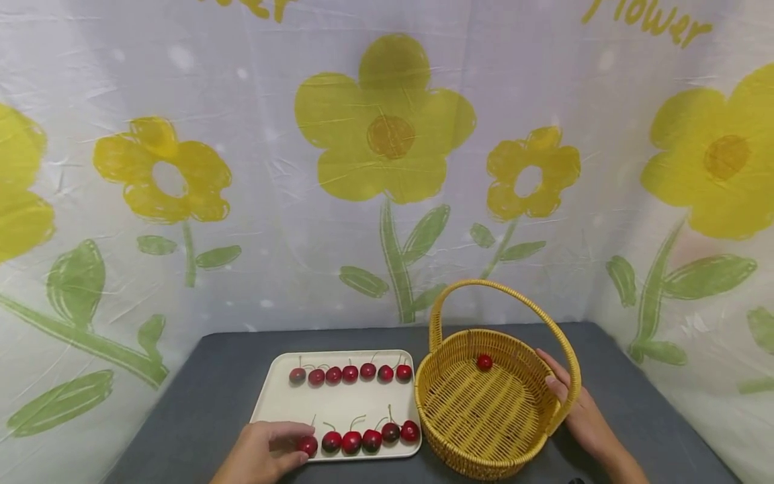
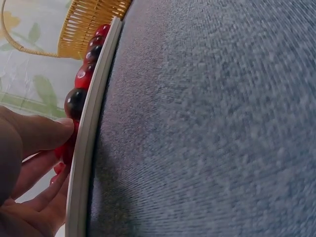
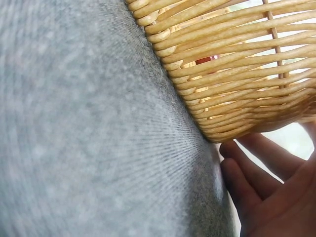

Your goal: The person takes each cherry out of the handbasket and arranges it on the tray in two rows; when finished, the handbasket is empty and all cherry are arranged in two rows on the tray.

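Note:
My left hand (image 1: pixel 261 452) is at the front left corner of the white tray (image 1: pixel 335 405). Its thumb and fingers pinch a dark red cherry (image 1: pixel 308 445), the leftmost of the front row. The left wrist view shows the thumb (image 2: pixel 47 132) against that cherry, close to the tray's rim. My right hand (image 1: pixel 583 413) holds the right side of the yellow wicker basket (image 1: pixel 484 410), thumb at the rim beside the handle. In the right wrist view its fingers (image 3: pixel 252 170) lie by the outer wall. One red cherry (image 1: pixel 484 362) sits inside at the back.
Several stemmed cherries (image 1: pixel 351 441) continue the front row, and a back row of cherries (image 1: pixel 334 374) crosses the tray. The basket's tall arched handle (image 1: pixel 502 288) rises above it. A dark grey cloth (image 1: pixel 199 410) covers the table, with a flower-printed curtain (image 1: pixel 266 202) behind.

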### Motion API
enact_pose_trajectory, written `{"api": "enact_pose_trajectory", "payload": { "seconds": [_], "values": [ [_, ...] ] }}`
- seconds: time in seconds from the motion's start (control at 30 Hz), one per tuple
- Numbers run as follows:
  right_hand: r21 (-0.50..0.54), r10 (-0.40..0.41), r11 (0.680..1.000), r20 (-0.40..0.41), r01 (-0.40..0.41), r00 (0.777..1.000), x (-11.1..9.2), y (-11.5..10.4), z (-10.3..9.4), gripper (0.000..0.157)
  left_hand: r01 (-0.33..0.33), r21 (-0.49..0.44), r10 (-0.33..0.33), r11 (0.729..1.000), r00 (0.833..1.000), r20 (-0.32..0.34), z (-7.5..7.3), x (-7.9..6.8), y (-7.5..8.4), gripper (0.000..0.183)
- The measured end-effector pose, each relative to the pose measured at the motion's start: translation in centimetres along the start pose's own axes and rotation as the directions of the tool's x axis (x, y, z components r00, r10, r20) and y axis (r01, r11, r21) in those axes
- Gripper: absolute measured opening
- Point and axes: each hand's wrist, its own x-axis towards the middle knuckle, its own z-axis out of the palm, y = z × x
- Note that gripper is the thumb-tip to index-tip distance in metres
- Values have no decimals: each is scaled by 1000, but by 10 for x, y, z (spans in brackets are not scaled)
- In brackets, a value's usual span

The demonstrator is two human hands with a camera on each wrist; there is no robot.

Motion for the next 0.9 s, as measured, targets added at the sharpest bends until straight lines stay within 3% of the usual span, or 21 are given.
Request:
{"api": "enact_pose_trajectory", "payload": {
  "seconds": [0.17,0.23,0.4,0.63,0.73,0.9],
  "values": [
    [-9,-4,1000,-6,4,1000,0,0,0,56,-50,43,54,998,993,-103,-4,-5,9,36],
    [-10,-8,1000,-4,8,1000,0,0,0,56,-40,38,45,998,986,-161,-5,-6,17,37],
    [-6,-2,1000,-7,2,1000,0,1,0,57,-35,-83,15,996,974,-228,0,2,49,39],
    [-24,8,1000,-12,-8,1000,1,0,-2,57,-247,-255,215,935,966,-145,21,31,107,40],
    [-21,6,1000,-16,-6,1000,0,0,-2,57,-270,-268,257,925,963,-85,34,50,135,41],
    [-25,-18,1000,-22,17,1000,0,1,0,55,-278,-198,287,940,958,17,57,82,175,42]
  ]
}}
